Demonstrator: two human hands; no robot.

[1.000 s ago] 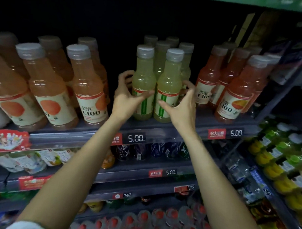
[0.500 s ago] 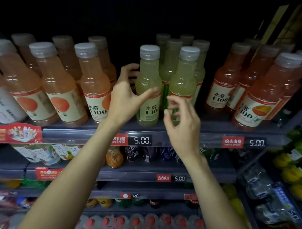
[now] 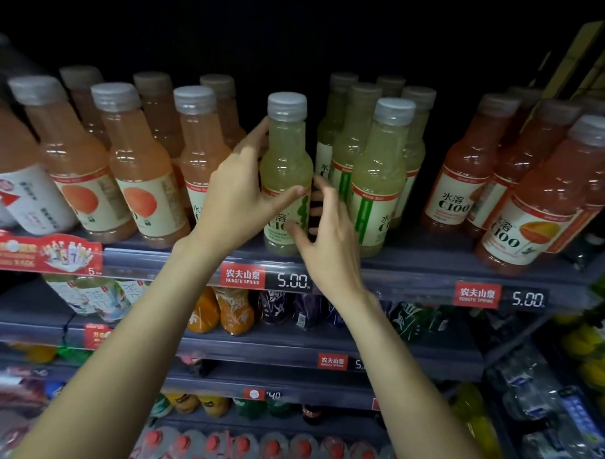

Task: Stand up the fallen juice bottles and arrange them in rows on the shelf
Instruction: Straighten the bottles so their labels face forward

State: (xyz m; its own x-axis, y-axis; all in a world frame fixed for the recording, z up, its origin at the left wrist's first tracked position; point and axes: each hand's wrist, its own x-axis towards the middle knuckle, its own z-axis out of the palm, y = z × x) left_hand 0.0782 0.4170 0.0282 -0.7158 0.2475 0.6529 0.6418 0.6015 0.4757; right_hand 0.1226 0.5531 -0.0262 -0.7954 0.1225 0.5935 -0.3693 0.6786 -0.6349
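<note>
A pale green juice bottle [image 3: 286,153] stands upright at the front of the top shelf [image 3: 413,271]. My left hand [image 3: 237,199] grips its left side, thumb across the label. My right hand [image 3: 331,251] holds its lower right side, thumb on the label and fingers curled into the gap beside it. To the right, a second green bottle [image 3: 378,184] stands upright and apart from both hands. Several more green bottles [image 3: 352,138] stand in rows behind.
Upright light-orange bottles [image 3: 138,175] fill the shelf to the left. Red-orange bottles [image 3: 541,217] stand at the right. A dark gap lies between the left green bottle and the light-orange ones. Lower shelves hold other drinks. Price tags [image 3: 292,280] line the shelf edge.
My right hand left the right-hand green bottle and moved left onto the bottle in my left hand. That bottle now stands further left, with a gap between the two front bottles.
</note>
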